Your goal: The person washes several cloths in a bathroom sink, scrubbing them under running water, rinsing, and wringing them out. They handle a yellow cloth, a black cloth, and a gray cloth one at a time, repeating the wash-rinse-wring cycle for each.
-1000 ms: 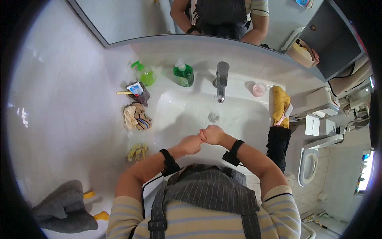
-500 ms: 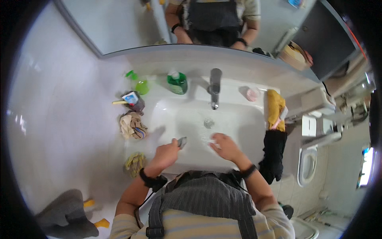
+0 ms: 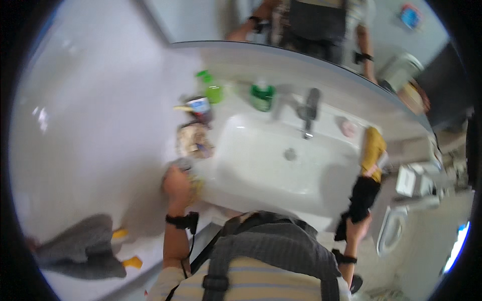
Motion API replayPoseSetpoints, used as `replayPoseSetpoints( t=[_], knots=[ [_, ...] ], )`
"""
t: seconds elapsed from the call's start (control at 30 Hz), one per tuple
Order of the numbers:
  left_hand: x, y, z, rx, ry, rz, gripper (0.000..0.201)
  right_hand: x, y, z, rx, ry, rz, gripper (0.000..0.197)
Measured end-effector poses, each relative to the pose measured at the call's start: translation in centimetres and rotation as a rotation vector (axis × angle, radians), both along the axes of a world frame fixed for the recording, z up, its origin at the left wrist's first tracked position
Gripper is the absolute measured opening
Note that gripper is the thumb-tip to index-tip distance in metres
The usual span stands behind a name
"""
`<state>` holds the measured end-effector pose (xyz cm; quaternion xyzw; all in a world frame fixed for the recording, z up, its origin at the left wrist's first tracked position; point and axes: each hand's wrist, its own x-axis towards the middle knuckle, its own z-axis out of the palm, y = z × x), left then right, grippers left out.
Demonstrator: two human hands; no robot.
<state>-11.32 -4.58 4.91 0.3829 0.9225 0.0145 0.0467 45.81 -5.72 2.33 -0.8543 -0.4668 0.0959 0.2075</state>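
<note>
My left hand (image 3: 176, 184) is closed at the left front corner of the sink. A small grey bundle (image 3: 182, 163), blurred and probably cloth, shows at its fingertips. Partly hidden beside that hand is a crumpled yellow-green cloth (image 3: 196, 188). On the right, my right hand (image 3: 357, 229) grips the lower end of a black cloth (image 3: 364, 196) draped along the sink's edge. A mustard-yellow cloth (image 3: 373, 148) lies just behind the black one. Between the hands is the white sink (image 3: 261, 168).
A grey faucet (image 3: 312, 106) stands at the back rim, with a green bottle (image 3: 262, 97) and a green pump bottle (image 3: 213, 92) to its left. A crumpled beige cloth (image 3: 193, 140) lies on the left ledge. A pink soap (image 3: 347, 128) sits right of the faucet. A mirror (image 3: 211, 22) spans the back.
My left hand has moved left with the grey bundle, from over the sink to the yellow-green cloth. My right hand has left the basin and taken hold of the black cloth. The view has shifted.
</note>
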Motion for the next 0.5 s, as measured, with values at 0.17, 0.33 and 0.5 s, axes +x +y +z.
replayPoseSetpoints(
  t=[0.17,0.33,0.5],
  knots=[
    [3.2,2.0,3.2,0.375,0.082,-0.272,0.038,-2.2,2.1,-0.3,0.132,-0.175,0.307,0.074],
    [9.4,6.4,0.0,0.536,-0.393,-0.737,0.034,-8.7,10.0,0.4,0.104,-0.18,0.755,0.057],
    [16.8,12.0,-6.7,0.253,-0.747,-0.788,0.048,-14.0,16.8,-5.6,0.036,-0.12,0.971,0.066]
  ],
)
